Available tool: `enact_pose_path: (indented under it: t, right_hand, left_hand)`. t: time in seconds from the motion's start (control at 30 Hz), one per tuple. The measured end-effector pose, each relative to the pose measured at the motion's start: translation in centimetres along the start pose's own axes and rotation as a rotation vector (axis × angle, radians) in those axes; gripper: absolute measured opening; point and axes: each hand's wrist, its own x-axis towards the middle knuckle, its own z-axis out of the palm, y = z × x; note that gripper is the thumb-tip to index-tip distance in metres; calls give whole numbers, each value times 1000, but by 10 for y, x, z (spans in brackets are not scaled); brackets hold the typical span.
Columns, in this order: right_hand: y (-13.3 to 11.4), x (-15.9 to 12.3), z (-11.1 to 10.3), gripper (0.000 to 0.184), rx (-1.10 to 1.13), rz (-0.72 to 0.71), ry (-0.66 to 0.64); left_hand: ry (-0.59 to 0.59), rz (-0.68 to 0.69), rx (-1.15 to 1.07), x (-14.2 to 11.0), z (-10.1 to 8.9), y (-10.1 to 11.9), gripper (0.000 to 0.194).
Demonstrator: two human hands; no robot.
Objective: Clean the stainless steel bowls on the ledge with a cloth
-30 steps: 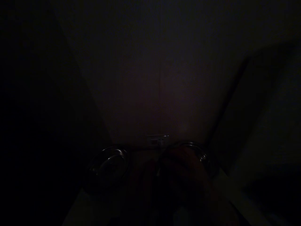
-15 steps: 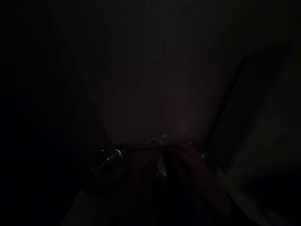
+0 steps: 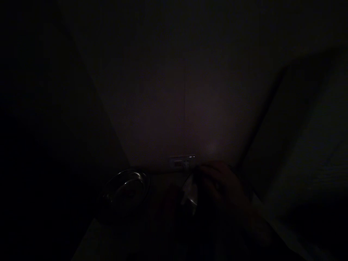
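Note:
The scene is very dark. My right hand reaches in from the lower right, its fingers bent at the upper right of a dark object with a shiny, reflecting face. What kind of thing this is cannot be made out. Left of the shiny face, a faint reddish shape may be my left hand; its fingers are lost in the dark. A round, shiny metal bowl stands farther left, with a dim, unclear shape inside.
A wall socket panel with a plug in it sits low on the back wall. A dark cable runs left from it along the wall. A pale surface edge shows at lower left. A dark slanted panel stands at right.
My right hand has moved slightly right, and the shiny face has shifted right with it. The round metal rim behind the hand is now mostly covered.

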Motion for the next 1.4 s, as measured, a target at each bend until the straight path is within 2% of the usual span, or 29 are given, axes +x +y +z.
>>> enact_pose_path:
  t: [0.07,0.13,0.27,0.33,0.5,0.67,0.83,1.0,1.17,1.33,1.4]
  right_hand:
    - [4,-2,0,22,42,67,6]
    - [-1,-3,1,23,75,72,7]
    - [-19,-4,0,24,104,-128,-10]
    - [-20,-2,-1,23,95,-180,-7]
    - [-10,1,-4,22,16,-66,-3]
    - [-14,-2,-1,21,53,-225,-19]
    - [-12,-1,1,24,17,-119,-17]
    - [-17,0,0,21,45,-259,-25]
    - [-12,0,0,24,41,-146,-8]
    - [-19,-4,2,19,67,-238,-57]
    - [-17,-4,3,20,69,-234,-64]
  left_hand:
    - [13,8,10,-1,-2,0,19]
    - [10,8,20,-1,-1,2,22]
    - [-5,4,39,1,3,9,26]
    - [-2,10,46,1,4,11,27]
    - [25,43,55,2,2,10,27]
    - [59,64,97,3,-1,3,21]
    - [80,68,135,0,-1,-6,17]
    - [92,64,146,0,1,-4,15]
    - [58,41,129,1,4,4,23]
    - [21,17,114,4,6,12,32]
    - [18,12,111,5,6,12,33]
